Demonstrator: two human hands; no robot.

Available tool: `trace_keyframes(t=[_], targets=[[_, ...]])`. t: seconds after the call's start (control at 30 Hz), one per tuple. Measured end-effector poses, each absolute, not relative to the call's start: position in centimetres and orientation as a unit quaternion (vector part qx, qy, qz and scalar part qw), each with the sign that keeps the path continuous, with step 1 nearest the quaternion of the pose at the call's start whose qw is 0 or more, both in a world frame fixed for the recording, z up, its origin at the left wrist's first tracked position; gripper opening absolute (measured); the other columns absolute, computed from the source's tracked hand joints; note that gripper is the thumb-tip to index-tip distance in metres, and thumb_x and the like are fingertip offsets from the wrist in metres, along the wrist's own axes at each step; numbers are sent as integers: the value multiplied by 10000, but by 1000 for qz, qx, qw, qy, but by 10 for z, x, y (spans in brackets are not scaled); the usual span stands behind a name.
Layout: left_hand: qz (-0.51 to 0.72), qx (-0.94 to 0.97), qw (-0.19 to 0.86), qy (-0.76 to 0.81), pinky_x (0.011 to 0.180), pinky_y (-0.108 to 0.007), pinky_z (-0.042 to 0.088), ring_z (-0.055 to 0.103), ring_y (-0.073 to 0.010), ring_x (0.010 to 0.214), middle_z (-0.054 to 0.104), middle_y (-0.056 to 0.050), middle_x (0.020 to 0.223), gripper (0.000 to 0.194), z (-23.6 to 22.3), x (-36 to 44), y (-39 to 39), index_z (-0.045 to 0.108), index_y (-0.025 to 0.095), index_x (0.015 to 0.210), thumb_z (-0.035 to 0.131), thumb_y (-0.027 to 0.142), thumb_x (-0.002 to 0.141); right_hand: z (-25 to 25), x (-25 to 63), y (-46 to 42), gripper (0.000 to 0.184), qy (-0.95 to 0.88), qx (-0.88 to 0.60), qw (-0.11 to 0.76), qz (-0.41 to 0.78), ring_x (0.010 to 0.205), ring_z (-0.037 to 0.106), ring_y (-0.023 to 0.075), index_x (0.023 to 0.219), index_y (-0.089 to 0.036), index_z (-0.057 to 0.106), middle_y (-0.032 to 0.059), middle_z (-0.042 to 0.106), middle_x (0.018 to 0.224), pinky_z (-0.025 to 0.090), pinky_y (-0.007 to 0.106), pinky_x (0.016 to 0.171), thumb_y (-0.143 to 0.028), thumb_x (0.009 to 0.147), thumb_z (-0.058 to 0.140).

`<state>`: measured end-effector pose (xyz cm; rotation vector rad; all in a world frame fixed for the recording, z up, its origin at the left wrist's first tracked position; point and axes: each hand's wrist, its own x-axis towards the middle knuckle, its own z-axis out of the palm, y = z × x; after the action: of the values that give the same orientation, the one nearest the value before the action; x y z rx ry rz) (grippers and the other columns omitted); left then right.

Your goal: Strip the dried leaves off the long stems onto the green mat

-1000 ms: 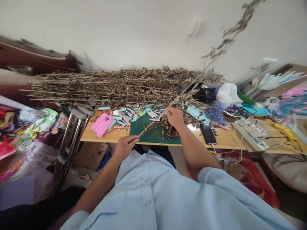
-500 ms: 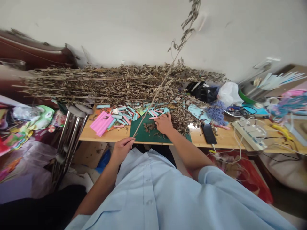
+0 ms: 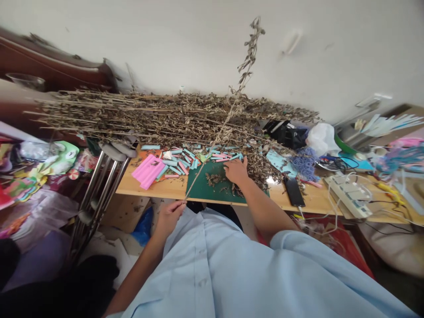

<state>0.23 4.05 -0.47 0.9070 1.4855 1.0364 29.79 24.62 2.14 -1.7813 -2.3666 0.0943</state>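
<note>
My left hand (image 3: 171,216) is closed on the lower end of a long dried plant stalk (image 3: 199,173), just off the table's front edge. The stalk slants away up and to the right, its leafy tip standing against the wall. Over a green cutting mat (image 3: 202,187), my right hand (image 3: 236,171) is palm down with its fingers apart. Its fingertips are at the small pink and blue rolls (image 3: 220,156) at the mat's back edge; whether they touch is too small to tell. Dry leaf crumbs (image 3: 214,179) lie on the mat beside that hand.
A large heap of dried stalks (image 3: 149,115) runs along the wall. Pink foam strips (image 3: 148,171) lie left of the mat. To the right are a phone (image 3: 294,191), purple yarn (image 3: 304,162) and a power strip (image 3: 347,194) with cables. Metal crutches (image 3: 106,185) lean at the table's left end.
The stalk's leafy tip has swung down and left, now fully in view. My right hand stays over the mat with fingers a little more raised. The camera view has shifted slightly.
</note>
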Motion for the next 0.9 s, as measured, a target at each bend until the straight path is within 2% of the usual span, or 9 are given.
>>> trace_keyframes(t=[0.13, 0.2, 0.3, 0.4, 0.5, 0.57, 0.67, 0.77, 0.9], targets=[[420, 391, 512, 639, 474, -206, 293, 406, -91, 510, 516, 17, 572, 485, -7, -4, 34, 763, 123, 1005, 665, 548, 793, 29, 299, 224, 224, -786, -580, 199, 78, 1155, 582, 283, 1011, -271, 738, 59, 737, 1068, -4, 635, 1186, -282, 898, 545], [407, 405, 507, 643, 482, -207, 299, 408, -93, 517, 501, 18, 579, 469, -9, -5, 31, 760, 127, 937, 640, 562, 810, 36, 294, 213, 219, -760, -575, 266, 143, 1068, 637, 264, 1004, -271, 737, 49, 743, 1049, 119, 616, 1192, -330, 902, 553], [388, 415, 514, 643, 480, -210, 293, 399, -96, 517, 495, 18, 584, 480, -14, -2, 31, 750, 131, 915, 620, 582, 814, 49, 282, 199, 240, -715, -532, 357, 282, 1004, 671, 250, 1026, -262, 729, 50, 744, 1051, 381, 537, 1103, -409, 877, 610], [376, 428, 520, 636, 487, -212, 305, 396, -103, 521, 485, 22, 570, 493, -19, 4, 33, 750, 132, 939, 615, 588, 811, 65, 273, 193, 436, -662, -446, 423, 429, 1033, 667, 236, 1209, -283, 644, 61, 688, 1208, 507, 466, 992, -438, 808, 714], [360, 457, 523, 622, 500, -213, 313, 393, -104, 526, 473, 28, 561, 490, -21, 11, 36, 752, 131, 946, 608, 582, 819, 79, 273, 196, 702, -567, -393, 493, 530, 930, 677, 194, 1376, -354, 475, 48, 620, 1305, 572, 429, 886, -449, 749, 776], [348, 471, 523, 619, 500, -213, 308, 391, -103, 525, 480, 28, 563, 487, -22, 15, 38, 754, 132, 947, 609, 579, 818, 86, 278, 197, 793, -509, -398, 522, 557, 787, 661, 154, 1412, -379, 407, 38, 621, 1271, 601, 367, 739, -438, 724, 798], [337, 475, 515, 629, 498, -216, 309, 409, -107, 522, 522, 15, 575, 485, -20, 24, 41, 759, 132, 929, 623, 579, 800, 95, 288, 196, 880, -469, -416, 544, 558, 645, 599, 105, 1419, -394, 372, 17, 621, 1228, 557, 271, 547, -399, 670, 834], [334, 471, 506, 641, 499, -226, 322, 437, -117, 518, 561, -1, 571, 486, -16, 35, 43, 768, 130, 906, 647, 581, 770, 101, 296, 191, 867, -451, -434, 551, 552, 625, 589, 91, 1368, -390, 403, -4, 621, 1216, 520, 235, 483, -391, 627, 852], [329, 484, 490, 646, 500, -235, 336, 462, -129, 515, 584, -9, 555, 460, -8, 51, 47, 782, 143, 873, 661, 568, 747, 104, 305, 190, 731, -433, -453, 548, 555, 695, 644, 118, 1211, -327, 473, 2, 636, 1189, 527, 223, 475, -403, 597, 862]])
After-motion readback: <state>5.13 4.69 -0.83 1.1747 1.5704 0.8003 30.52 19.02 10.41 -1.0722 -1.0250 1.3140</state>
